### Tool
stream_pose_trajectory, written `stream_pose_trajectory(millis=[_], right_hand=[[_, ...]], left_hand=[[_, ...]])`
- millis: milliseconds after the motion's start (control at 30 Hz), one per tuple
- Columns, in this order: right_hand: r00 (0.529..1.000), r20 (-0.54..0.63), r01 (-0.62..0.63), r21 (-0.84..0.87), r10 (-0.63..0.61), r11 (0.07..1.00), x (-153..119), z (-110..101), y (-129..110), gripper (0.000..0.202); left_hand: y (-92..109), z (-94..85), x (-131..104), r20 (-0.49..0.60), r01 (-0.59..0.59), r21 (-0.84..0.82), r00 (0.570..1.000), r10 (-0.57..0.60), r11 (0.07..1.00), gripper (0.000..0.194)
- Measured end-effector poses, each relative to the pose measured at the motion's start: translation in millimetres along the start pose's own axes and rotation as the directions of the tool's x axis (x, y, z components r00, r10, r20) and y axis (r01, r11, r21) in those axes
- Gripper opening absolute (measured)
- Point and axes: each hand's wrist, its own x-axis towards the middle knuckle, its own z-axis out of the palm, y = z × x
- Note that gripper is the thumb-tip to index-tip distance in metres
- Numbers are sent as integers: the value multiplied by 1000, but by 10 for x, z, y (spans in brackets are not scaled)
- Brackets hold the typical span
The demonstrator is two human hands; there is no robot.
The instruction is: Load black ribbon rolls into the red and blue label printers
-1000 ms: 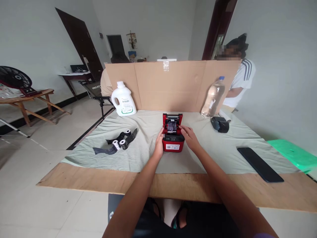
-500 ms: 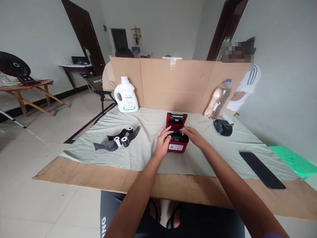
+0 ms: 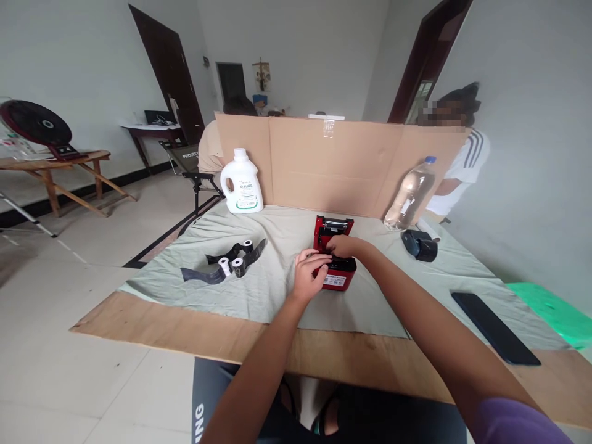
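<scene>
A small red and black printer (image 3: 341, 283) stands on the cloth in front of me, its hinged lid (image 3: 335, 224) raised at the back. My left hand (image 3: 309, 275) lies along the printer's left side, with its fingers stretched across the front of the opening. Over the open compartment, my right hand (image 3: 343, 245) bends downward with curled fingers. Its fingertips are hidden inside, so whatever they grip cannot be made out. To the left lie several small rolls, among them a black roll (image 3: 238, 267) and a white-ended roll (image 3: 224, 266), with dark strips trailing from them.
A cardboard screen (image 3: 333, 166) crosses the back, with a white jug (image 3: 242, 185) and a leaning clear bottle (image 3: 411, 194) before it. On the right are a black device (image 3: 419, 245) and a dark flat slab (image 3: 494, 328). A person (image 3: 467, 160) is beyond the screen.
My right hand has moved left over the open compartment, its fingers now reaching down inside. The left hand remains at the printer's left side. The whole view has shifted slightly.
</scene>
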Motion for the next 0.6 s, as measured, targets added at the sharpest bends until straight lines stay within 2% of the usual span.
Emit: stream_pose_trajectory(millis=[133,267,467,533,600], right_hand=[[993,89,-74,-70,80,995,168,-40,-146,20],[991,73,-102,-98,109,990,158,-43,-188,12],[997,-32,-73,-40,71,997,-82,-55,-59,14],[992,-121,-40,26,43,999,-187,-87,6,10],[971,-239,26,107,0,994,-288,-143,29,9]], left_hand=[[-17,-3,-7,0,-8,-2,1000,8,1000,27],[-27,-6,-10,-46,-18,-32,999,17,999,25],[10,-32,-2,-215,-30,-134,977,0,990,24],[9,-35,11,-285,3,-183,957,-56,983,25],[-23,-24,30,-363,77,-247,917,-166,966,27]])
